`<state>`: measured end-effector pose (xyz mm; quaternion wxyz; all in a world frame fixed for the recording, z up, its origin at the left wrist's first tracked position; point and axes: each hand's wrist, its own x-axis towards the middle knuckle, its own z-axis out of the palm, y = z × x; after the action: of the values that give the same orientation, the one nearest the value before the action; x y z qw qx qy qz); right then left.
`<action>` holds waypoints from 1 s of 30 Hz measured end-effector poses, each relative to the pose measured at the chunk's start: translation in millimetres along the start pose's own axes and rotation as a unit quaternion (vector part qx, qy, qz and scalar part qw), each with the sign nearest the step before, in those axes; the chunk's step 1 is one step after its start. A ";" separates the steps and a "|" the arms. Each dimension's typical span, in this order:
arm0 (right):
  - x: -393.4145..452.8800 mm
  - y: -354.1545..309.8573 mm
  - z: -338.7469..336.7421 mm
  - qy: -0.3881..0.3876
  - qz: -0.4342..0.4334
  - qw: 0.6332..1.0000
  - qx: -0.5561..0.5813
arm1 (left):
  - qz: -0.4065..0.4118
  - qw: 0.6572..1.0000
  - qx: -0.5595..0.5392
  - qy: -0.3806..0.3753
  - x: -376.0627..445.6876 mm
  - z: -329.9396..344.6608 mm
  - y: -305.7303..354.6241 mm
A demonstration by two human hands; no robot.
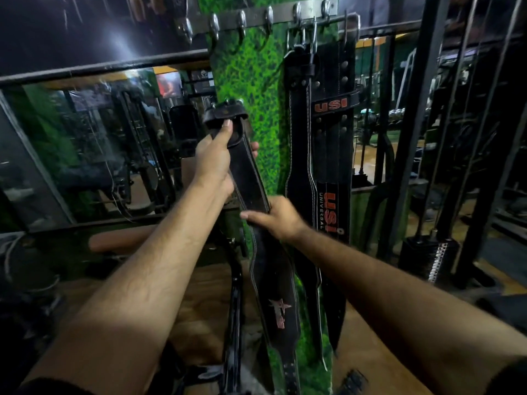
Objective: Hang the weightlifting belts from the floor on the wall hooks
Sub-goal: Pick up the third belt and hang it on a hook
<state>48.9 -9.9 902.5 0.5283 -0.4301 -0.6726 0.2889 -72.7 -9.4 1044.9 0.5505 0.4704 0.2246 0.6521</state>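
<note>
I am looking at a green turf-patterned wall panel [251, 81] running top to bottom through the middle of the view, with mirrored panes [94, 143] to its left and dark machine uprights [422, 109] to its right. A metal hook rail [256, 17] is sitting across the top of the panel, far from me; its left hooks are standing bare.

Two black belts with red USI lettering [330, 138] are hanging from the right-hand hooks, flat against the panel, tails reaching down toward the wooden floor [370, 337].

I am holding a third black belt [256, 189] up in front of the panel, tilted, buckle end up and to the left, below the rail and not touching any hook. Its lower end is trailing down near me, a faded red mark showing on it.

My left hand [214, 163] is gripping the belt just under the buckle [225, 112], thumb lying up along the strap, fingers wrapped behind; one fingertip is showing past the right edge.

My right hand [276, 218] is gripping the belt lower down, fingers curled round its right edge, thumb pointing left across the front.
</note>
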 end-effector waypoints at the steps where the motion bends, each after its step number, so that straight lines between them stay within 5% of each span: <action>1: -13.4 16.2 1.2 -0.007 0.040 0.999 -0.019 | -0.009 1.000 -0.003 0.013 -0.3 -2.9 -2.7; 5: -48.7 54.0 -0.4 -0.059 0.157 0.976 -0.137 | -0.024 0.999 0.005 0.041 1.2 -15.4 -6.2; 10: -38.5 30.1 -22.2 -0.188 0.197 0.942 -0.195 | -0.002 0.997 0.036 0.064 -4.3 -11.1 -6.9; 13: -32.5 7.0 -31.2 -0.077 0.143 0.987 0.004 | 0.025 0.994 0.074 0.078 -6.3 -8.6 -12.5; 15: -23.9 -16.2 -34.9 0.028 0.124 0.984 0.123 | 0.040 0.990 0.098 0.090 -9.1 -4.1 -17.5; 18: -4.9 -52.1 -44.5 0.084 0.089 0.972 0.200 | 0.044 0.986 0.133 0.095 -10.2 6.0 -23.7; 30: 48.1 -117.9 -72.6 0.011 0.114 0.977 0.180 | 0.014 0.984 0.173 0.046 -17.3 13.8 -40.7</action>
<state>82.9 -26.7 1044.0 0.5680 -0.4055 -0.5502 0.4585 -41.1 -16.6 1011.8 0.4411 0.5310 0.3526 0.6318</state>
